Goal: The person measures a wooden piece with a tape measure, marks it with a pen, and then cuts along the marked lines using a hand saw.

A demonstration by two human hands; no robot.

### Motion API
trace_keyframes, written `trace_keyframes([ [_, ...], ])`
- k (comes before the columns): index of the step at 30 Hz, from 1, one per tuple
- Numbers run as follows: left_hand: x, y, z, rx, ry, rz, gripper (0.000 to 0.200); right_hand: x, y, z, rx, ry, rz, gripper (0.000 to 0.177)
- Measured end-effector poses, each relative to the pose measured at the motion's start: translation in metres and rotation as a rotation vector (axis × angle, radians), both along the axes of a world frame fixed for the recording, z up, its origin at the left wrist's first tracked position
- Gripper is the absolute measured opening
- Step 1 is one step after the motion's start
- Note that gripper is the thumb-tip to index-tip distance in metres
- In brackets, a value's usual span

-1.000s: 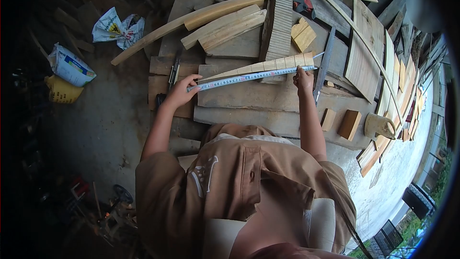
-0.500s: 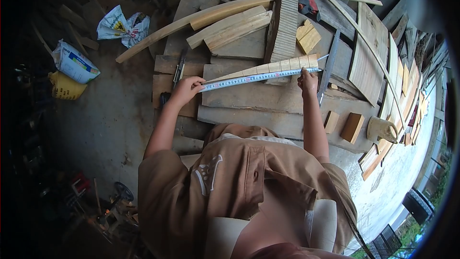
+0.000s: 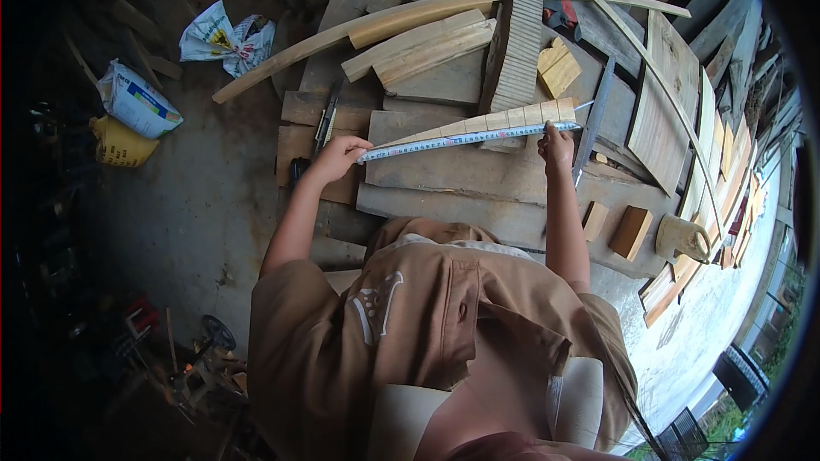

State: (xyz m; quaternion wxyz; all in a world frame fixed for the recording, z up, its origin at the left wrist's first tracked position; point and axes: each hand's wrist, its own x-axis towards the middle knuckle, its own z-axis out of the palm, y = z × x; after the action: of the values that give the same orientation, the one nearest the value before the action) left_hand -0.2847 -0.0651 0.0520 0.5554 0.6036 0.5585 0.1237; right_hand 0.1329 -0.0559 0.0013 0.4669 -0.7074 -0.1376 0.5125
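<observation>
A measuring tape strip (image 3: 465,139) with printed numbers is stretched along the lower edge of a long tapered piece of wood (image 3: 512,119). Dark lines cross the wood's face. My left hand (image 3: 341,157) pinches the tape at the narrow tip of the wood. At the wide end my right hand (image 3: 557,147) is closed, thumb and finger on the tape close to its other end. A thin pen-like stick (image 3: 584,105) pokes out beside the wide end, next to a long grey metal blade or straightedge (image 3: 595,111).
Wooden boards (image 3: 453,172) form the work surface. A ridged plank (image 3: 514,34), curved strips (image 3: 303,47) and a heart-like wood block (image 3: 559,67) lie beyond. Small blocks (image 3: 630,232) and a pale mug-like container (image 3: 682,239) stand right. Bags (image 3: 141,102) rest on the floor at left.
The whole view has shifted slightly, so everything appears a little further right. Both hands keep their hold on the tape along the wood.
</observation>
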Motion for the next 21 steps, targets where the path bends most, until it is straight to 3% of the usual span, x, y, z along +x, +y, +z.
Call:
trace_keyframes([
  [21, -0.0007, -0.0009, -0.0043, 0.008, 0.047, 0.016, 0.018, 0.0020, -0.0006, -0.0058, 0.017, -0.041, 0.006, 0.021],
])
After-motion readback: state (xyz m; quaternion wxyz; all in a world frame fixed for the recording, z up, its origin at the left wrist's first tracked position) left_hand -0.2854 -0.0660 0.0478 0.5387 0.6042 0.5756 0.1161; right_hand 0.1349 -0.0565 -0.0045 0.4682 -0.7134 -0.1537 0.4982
